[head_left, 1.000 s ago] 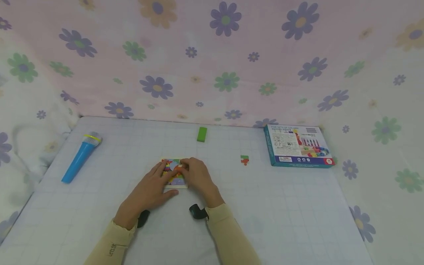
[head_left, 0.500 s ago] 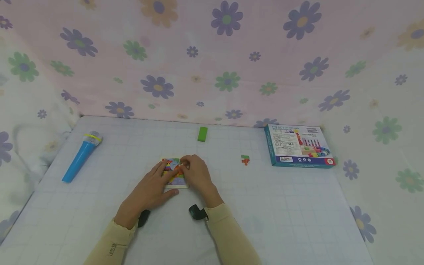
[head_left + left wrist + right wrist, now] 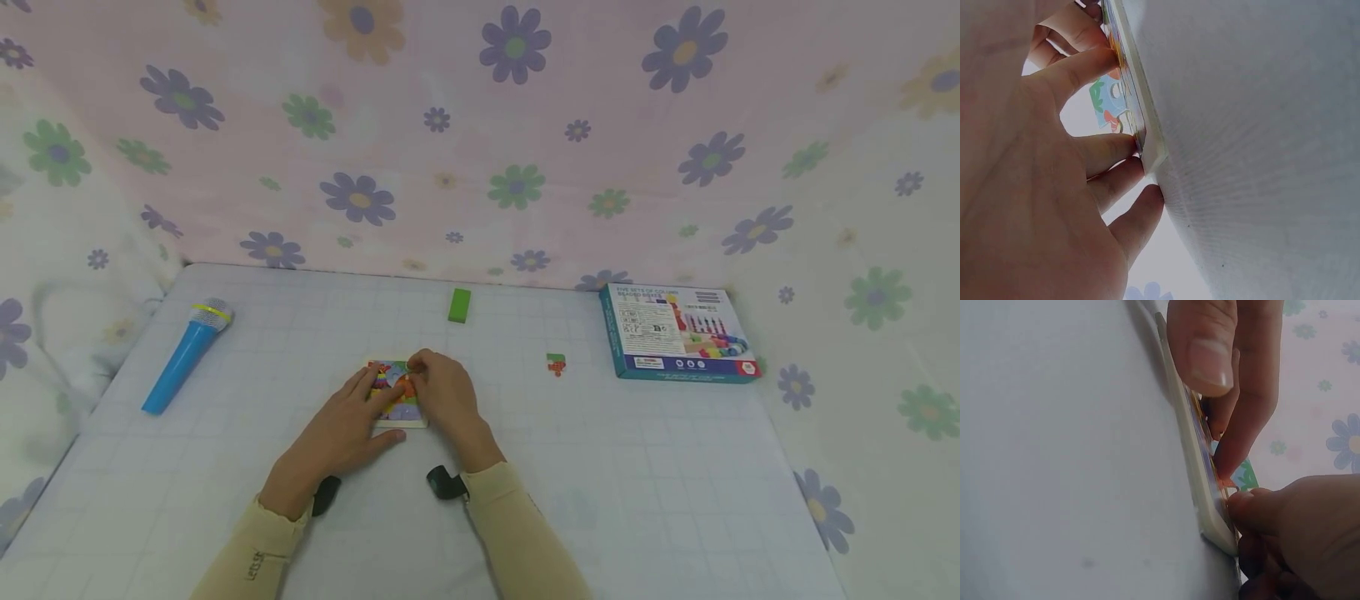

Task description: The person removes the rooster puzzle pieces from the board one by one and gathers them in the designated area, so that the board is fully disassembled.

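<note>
A small jigsaw puzzle (image 3: 402,412) with a colourful picture lies in its pale tray between my hands. My left hand (image 3: 337,429) is spread over its left side, fingertips pressing on the picture, thumb straight on the table in front. My right hand (image 3: 450,400) is at the upper right corner, fingers curled, thumb and index fingertip pinching a puzzle piece. A blue and green puzzle piece (image 3: 1102,103) shows tilted up from the board in the left wrist view; the right thumb (image 3: 1254,506) meets its lower edge in the right wrist view. The fingers hide much of the picture.
A loose orange and green puzzle piece (image 3: 556,365) lies to the right. Behind the puzzle is a green block (image 3: 459,306). A blue toy microphone (image 3: 183,358) lies at far left, and a boxed toy set (image 3: 678,333) at back right. A flowered cloth (image 3: 480,142) hangs behind.
My right hand's fingertips have shifted slightly away from me at the puzzle's upper right corner. The left hand stays spread on the puzzle.
</note>
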The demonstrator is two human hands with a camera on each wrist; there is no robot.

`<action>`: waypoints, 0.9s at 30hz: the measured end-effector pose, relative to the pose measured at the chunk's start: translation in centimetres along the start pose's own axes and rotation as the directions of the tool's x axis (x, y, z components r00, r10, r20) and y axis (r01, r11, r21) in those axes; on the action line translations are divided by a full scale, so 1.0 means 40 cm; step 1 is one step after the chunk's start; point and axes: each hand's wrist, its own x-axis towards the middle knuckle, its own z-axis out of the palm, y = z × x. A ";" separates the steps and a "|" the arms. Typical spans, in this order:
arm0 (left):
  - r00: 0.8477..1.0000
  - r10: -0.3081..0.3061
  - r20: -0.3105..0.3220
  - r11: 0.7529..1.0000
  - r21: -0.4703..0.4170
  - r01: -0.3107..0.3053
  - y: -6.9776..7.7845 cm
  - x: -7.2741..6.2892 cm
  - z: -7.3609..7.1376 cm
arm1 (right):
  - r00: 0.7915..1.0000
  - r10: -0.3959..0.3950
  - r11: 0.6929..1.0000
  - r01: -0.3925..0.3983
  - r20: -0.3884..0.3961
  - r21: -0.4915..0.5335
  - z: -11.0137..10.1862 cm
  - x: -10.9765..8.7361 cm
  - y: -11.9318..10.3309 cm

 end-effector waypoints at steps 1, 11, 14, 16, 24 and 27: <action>1.000 0.001 0.000 1.000 -0.001 -0.001 0.000 0.000 -0.001 | 1.000 -0.010 1.000 0.010 -0.005 -0.017 0.001 0.001 0.000; 1.000 0.021 -0.009 1.000 -0.006 -0.021 0.002 -0.003 -0.004 | 0.991 -0.128 0.968 0.119 -0.027 -0.220 0.007 0.002 0.003; 0.999 0.026 -0.018 1.000 -0.003 -0.026 0.002 -0.004 -0.005 | 0.987 -0.158 0.962 0.145 -0.040 -0.230 0.007 0.000 0.006; 0.999 0.024 -0.021 1.000 -0.004 -0.024 0.003 -0.004 -0.006 | 0.983 -0.177 0.961 0.162 -0.049 -0.223 0.006 -0.002 0.007; 1.000 0.020 -0.023 1.000 -0.013 -0.021 0.005 -0.006 -0.009 | 0.962 -0.247 0.954 0.221 -0.115 -0.203 0.006 -0.008 0.016; 1.000 0.008 -0.024 1.000 -0.020 -0.009 0.002 -0.009 -0.012 | 0.956 -0.264 0.950 0.235 -0.128 -0.204 0.011 -0.009 0.021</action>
